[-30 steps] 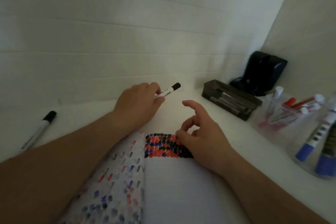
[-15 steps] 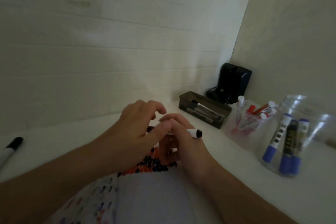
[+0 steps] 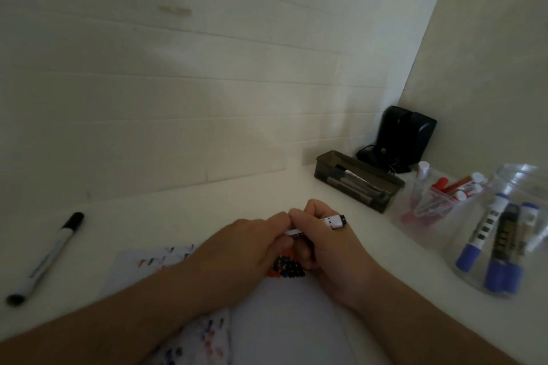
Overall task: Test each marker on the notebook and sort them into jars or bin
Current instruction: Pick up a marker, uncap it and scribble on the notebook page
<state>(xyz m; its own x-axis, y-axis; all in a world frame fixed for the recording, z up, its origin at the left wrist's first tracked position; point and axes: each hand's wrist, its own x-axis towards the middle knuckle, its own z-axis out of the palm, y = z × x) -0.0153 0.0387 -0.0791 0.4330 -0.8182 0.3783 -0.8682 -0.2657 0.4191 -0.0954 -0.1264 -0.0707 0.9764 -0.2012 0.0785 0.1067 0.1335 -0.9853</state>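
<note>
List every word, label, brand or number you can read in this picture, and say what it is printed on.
None can be read.
Held marker: dark marks on the white barrel, too blurred.
Marker lying on the table: faint print along the barrel, too small.
Blue markers in the clear jar: black blocks on the barrels, no letters legible.
Red markers: labels blurred.

a white marker with a black end lies nearly level, gripped by both hands above the open notebook, whose pages carry red, blue and black dots. a second black-capped marker lies on the table, well to the left. a dark bin holds markers; beside it a clear jar holds red ones, another jar blue ones.
</note>
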